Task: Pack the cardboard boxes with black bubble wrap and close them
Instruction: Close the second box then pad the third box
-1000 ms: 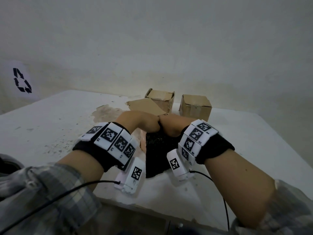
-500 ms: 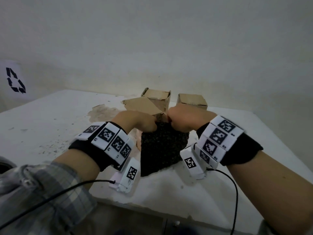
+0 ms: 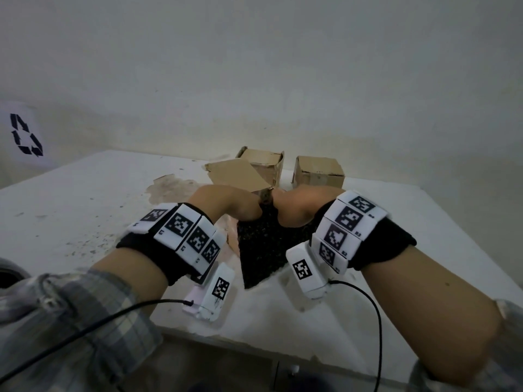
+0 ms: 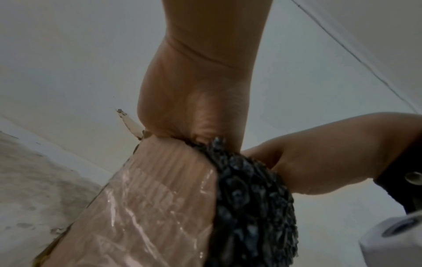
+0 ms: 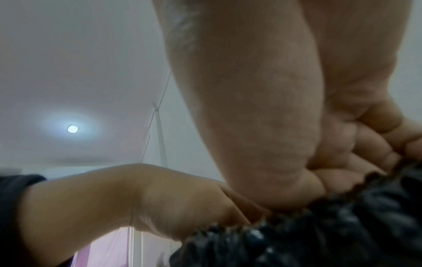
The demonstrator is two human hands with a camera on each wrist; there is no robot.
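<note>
With both the left hand [image 3: 226, 205] and right hand [image 3: 300, 206] fingers curled tight on the black bubble wrap [image 3: 266, 244], most of the sheet hangs below the fingers outside the cardboard box [image 4: 146, 207], so an uneven push likely snags it on the rim.

I see a white bench [image 3: 85, 210] with a rough top; it has a brown stain [image 3: 169, 186] near the back and small dark specks [image 3: 82, 244] on the left side; behind it stands a plain pale wall [image 3: 254, 66]; a white sheet with a black recycling sign [image 3: 25, 135] hangs low on the left; looking up, I see a white ceiling [image 5: 80, 54] with one round lamp [image 5: 72, 129] glowing.
</note>
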